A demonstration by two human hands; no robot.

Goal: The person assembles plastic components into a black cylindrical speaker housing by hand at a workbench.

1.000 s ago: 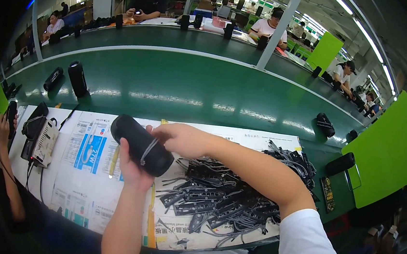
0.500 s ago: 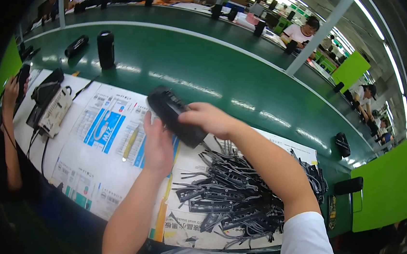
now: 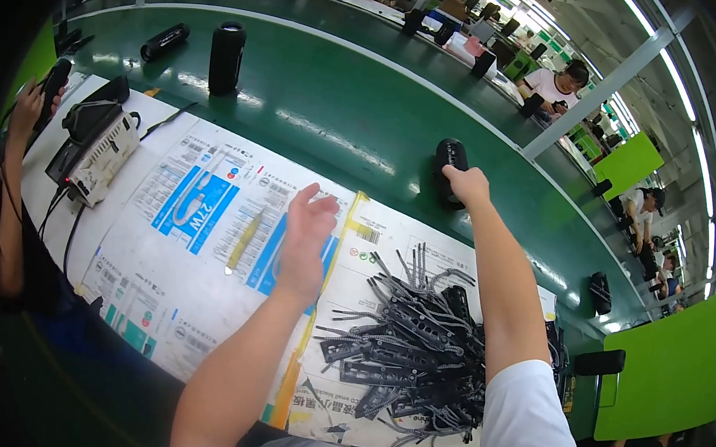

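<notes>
My right hand (image 3: 468, 187) is closed on a black cylindrical portable speaker (image 3: 451, 157), reaching out over the green bench beyond the cardboard-covered work surface. The speaker is nearly upright; I cannot tell whether its base rests on the bench. My left hand (image 3: 305, 240) is empty, its fingers stretched out above the cardboard. Nearest to it lies a slim yellow tool (image 3: 245, 243). Between my forearms spreads a pile of black perforated strips with grey-black cords (image 3: 398, 346); my right forearm hides some of its right side.
Another black speaker (image 3: 226, 59) stands on the green bench (image 3: 335, 94), and one (image 3: 165, 42) lies on its side. A dark item (image 3: 599, 293) lies far right, near a green panel (image 3: 674, 362). A white device (image 3: 104, 159) with cables sits left, beside a co-worker's hand (image 3: 25, 113).
My right hand has carried the speaker away from my left hand, forward and right over the green bench. My left hand has let go of it. The view has shifted slightly.
</notes>
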